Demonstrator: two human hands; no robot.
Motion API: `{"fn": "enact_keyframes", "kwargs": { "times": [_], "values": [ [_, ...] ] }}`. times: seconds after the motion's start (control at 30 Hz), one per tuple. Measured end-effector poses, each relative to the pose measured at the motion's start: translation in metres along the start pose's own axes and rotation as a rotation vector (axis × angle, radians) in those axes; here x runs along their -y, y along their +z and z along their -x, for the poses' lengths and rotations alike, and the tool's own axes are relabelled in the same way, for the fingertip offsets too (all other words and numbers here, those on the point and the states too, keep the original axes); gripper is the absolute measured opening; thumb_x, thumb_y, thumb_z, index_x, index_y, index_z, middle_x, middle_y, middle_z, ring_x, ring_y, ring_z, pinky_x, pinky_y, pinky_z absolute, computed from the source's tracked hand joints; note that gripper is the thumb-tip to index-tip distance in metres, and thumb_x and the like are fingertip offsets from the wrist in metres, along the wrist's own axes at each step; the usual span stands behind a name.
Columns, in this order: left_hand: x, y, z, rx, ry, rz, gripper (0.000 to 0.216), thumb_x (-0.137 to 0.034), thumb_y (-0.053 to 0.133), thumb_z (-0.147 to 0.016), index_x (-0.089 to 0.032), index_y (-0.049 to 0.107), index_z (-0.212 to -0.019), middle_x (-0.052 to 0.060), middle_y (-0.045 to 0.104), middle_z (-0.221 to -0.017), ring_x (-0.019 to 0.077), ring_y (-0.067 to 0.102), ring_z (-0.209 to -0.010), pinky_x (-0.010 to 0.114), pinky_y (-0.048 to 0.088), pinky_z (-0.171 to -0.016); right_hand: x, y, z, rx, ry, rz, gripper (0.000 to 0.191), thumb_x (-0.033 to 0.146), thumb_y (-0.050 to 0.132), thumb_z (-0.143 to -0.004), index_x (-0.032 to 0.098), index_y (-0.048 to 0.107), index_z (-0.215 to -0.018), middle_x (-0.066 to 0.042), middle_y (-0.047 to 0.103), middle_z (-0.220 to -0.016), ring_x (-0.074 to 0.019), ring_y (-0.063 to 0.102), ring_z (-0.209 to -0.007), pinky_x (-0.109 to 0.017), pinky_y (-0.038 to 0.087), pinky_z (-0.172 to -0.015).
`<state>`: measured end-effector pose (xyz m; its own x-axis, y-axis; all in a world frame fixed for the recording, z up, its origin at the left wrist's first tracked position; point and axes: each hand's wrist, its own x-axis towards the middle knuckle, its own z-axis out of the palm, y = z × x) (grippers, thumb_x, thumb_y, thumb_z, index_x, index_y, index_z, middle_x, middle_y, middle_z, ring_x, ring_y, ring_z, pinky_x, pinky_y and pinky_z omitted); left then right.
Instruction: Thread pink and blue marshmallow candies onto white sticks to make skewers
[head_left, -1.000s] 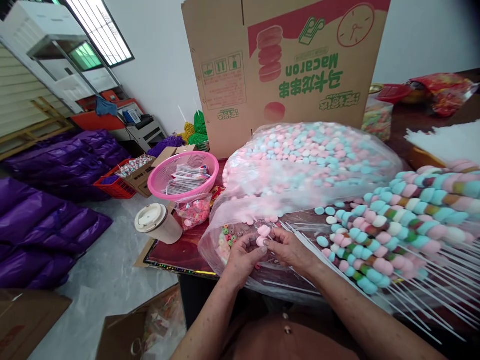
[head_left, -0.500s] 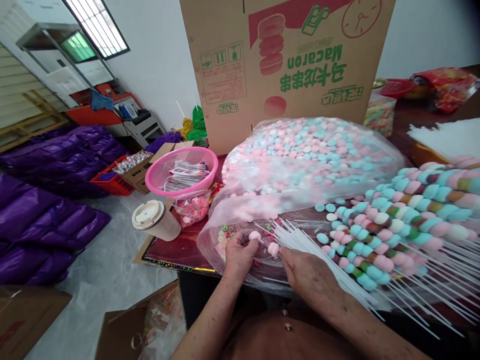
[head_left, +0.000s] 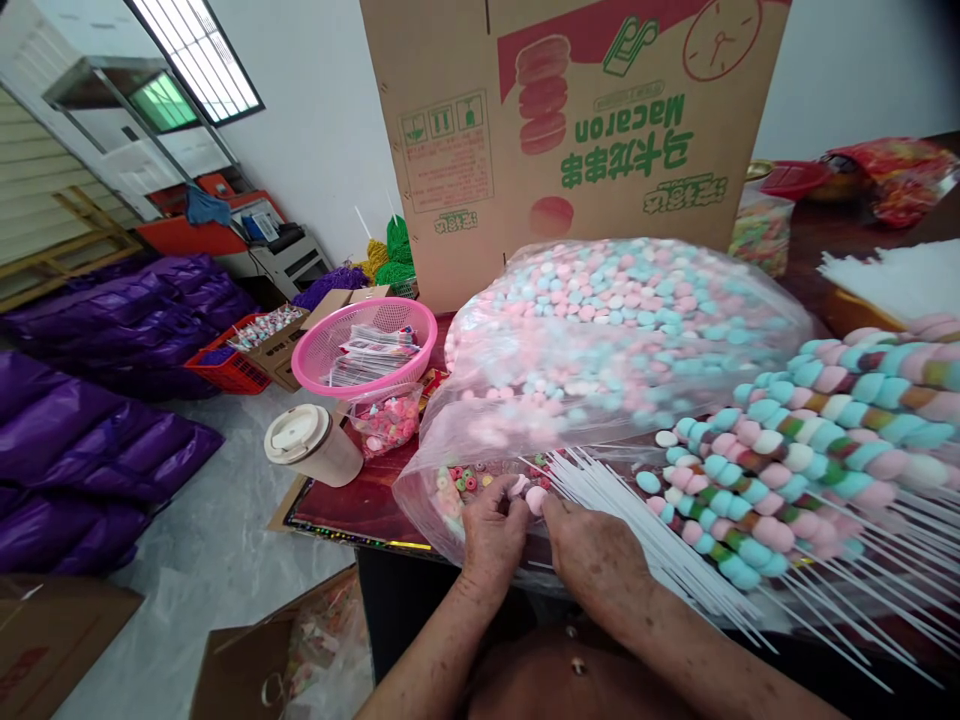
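Observation:
My left hand (head_left: pixel 493 535) pinches a pink marshmallow (head_left: pixel 517 486) between thumb and fingers. Close against it, the closed fingers of my right hand (head_left: pixel 600 555) hold another pink marshmallow (head_left: pixel 535 500). Whether a stick runs through them is hidden. Both hands work over the mouth of a clear plastic bag (head_left: pixel 420 490), where small coloured candy rings (head_left: pixel 469 480) lie just beyond my left fingers. Beside my right hand spreads a bundle of white sticks (head_left: pixel 622 510). Finished-looking marshmallow skewers (head_left: pixel 795 470), pink, blue and white with darker bits between, are piled at the right.
A big bag of marshmallows (head_left: pixel 615 310) stands before a tall Macaron carton (head_left: pixel 450 120). On the left are a pink basket (head_left: pixel 304 365) of packets, a small candy bag (head_left: pixel 390 420) and a lidded cup (head_left: pixel 330 455) near the table edge. An open carton (head_left: pixel 240 670) sits below.
My hands have come together, the left shifting right and slightly down, the right slightly left. The two pink marshmallows, apart before, now meet or nearly meet.

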<state>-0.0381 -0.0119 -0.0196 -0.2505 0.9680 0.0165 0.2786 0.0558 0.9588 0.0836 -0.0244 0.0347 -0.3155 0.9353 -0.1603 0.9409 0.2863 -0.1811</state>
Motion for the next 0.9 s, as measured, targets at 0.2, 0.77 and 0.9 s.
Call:
{"fn": "enact_keyframes", "kwargs": {
  "times": [0.2, 0.77, 0.9],
  "values": [
    [-0.001, -0.007, -0.007, -0.039, -0.061, 0.099, 0.023, -0.017, 0.056, -0.065, -0.016, 0.066, -0.086, 0.002, 0.068, -0.073, 0.0147, 0.061, -0.065, 0.023, 0.048, -0.061, -0.016, 0.008, 0.002, 0.073, -0.042, -0.187, 0.027, 0.008, 0.034, -0.084, 0.016, 0.059, -0.091, -0.008, 0.067, -0.086, -0.0187, 0.062, -0.078, -0.025, 0.036, -0.06],
    [-0.036, 0.002, -0.005, 0.067, -0.445, 0.868, 0.032, -0.046, 0.058, -0.072, -0.016, 0.051, -0.079, 0.002, 0.06, -0.074, 0.0113, 0.057, -0.057, 0.024, 0.047, -0.056, -0.016, 0.02, 0.002, -0.099, -0.117, -0.454, 0.028, 0.02, 0.03, -0.087, 0.017, 0.056, -0.075, -0.005, 0.063, -0.069, -0.0149, 0.055, -0.06, -0.024, 0.034, -0.054],
    [-0.038, 0.023, 0.001, 0.027, -0.54, 1.041, 0.022, -0.036, 0.059, -0.07, -0.015, 0.051, -0.07, -0.001, 0.056, -0.062, 0.0109, 0.056, -0.053, 0.026, 0.047, -0.058, -0.014, 0.029, 0.006, -0.1, -0.105, -0.45, 0.029, 0.018, 0.029, -0.085, 0.017, 0.058, -0.078, -0.007, 0.064, -0.07, -0.0172, 0.058, -0.063, -0.025, 0.036, -0.056]
  ]
}}
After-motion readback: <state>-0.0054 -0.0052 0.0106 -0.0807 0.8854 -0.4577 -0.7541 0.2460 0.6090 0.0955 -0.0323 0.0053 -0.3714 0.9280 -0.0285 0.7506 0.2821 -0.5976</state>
